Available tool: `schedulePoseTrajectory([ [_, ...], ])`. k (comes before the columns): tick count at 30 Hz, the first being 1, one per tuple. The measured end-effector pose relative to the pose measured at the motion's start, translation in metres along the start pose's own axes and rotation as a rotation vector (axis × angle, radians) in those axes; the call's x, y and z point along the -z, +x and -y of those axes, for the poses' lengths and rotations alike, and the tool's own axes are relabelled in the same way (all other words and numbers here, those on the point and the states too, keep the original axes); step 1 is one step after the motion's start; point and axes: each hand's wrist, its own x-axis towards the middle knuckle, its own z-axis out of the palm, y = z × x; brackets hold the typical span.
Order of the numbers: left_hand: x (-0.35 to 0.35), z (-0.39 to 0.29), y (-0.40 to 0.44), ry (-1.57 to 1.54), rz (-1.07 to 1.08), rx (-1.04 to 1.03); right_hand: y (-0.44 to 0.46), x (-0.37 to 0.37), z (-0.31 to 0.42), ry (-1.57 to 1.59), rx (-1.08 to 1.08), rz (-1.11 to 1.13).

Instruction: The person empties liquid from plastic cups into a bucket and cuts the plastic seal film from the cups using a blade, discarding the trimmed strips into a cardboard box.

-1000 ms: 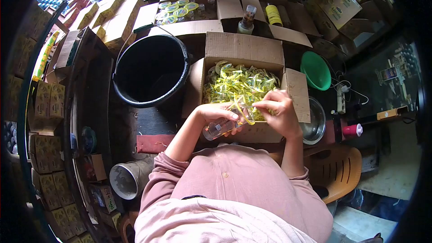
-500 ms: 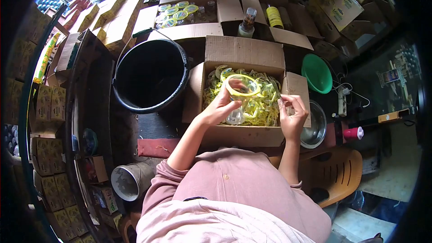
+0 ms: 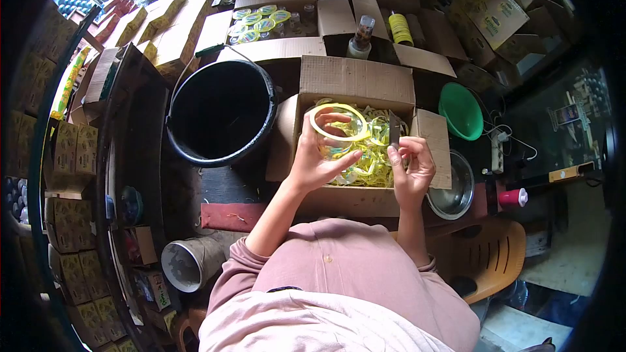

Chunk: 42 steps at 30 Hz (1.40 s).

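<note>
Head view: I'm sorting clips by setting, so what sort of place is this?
Probably a packing workshop: stacked cartons, yellow strips in a cardboard box, and grouped yellow-edged containers.

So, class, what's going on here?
A person's left hand holds a clear container with a yellow rim, and the right hand holds a thin, dark, blade-like tool. In this view, the tool appears apart from the container. Below is an open cardboard box of tangled yellow strips.

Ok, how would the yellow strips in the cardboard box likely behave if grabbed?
The yellow strips are probably floppy, since they curl and bend. They're likely light, looking thin and loosely heaped. Tangled as they lie, one may drag others along.
</note>
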Motion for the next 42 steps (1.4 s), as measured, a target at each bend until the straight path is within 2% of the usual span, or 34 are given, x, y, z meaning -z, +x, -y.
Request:
schedulePoseTrajectory([
  [5,-0.005,0.002,-0.002,0.042,-0.105,-0.209,0.001,-0.012,0.008,0.106,-0.023,-0.011],
  [9,-0.008,-0.001,-0.006,0.18,-0.18,-0.261,-0.004,-0.025,0.018,0.054,0.059,-0.048],
  [17,-0.009,-0.005,-0.012,0.218,-0.233,-0.177,-0.008,-0.035,0.032,-0.064,0.201,-0.052],
  [23,-0.01,-0.01,-0.015,0.203,-0.185,-0.225,-0.009,-0.037,0.036,-0.151,0.306,-0.048],
  [35,-0.007,-0.013,-0.015,0.116,-0.124,-0.282,-0.008,-0.034,0.032,-0.081,0.262,0.013],
  [42,-0.007,-0.007,-0.016,0.158,-0.104,-0.292,-0.003,-0.033,0.035,-0.15,0.271,-0.018],
])
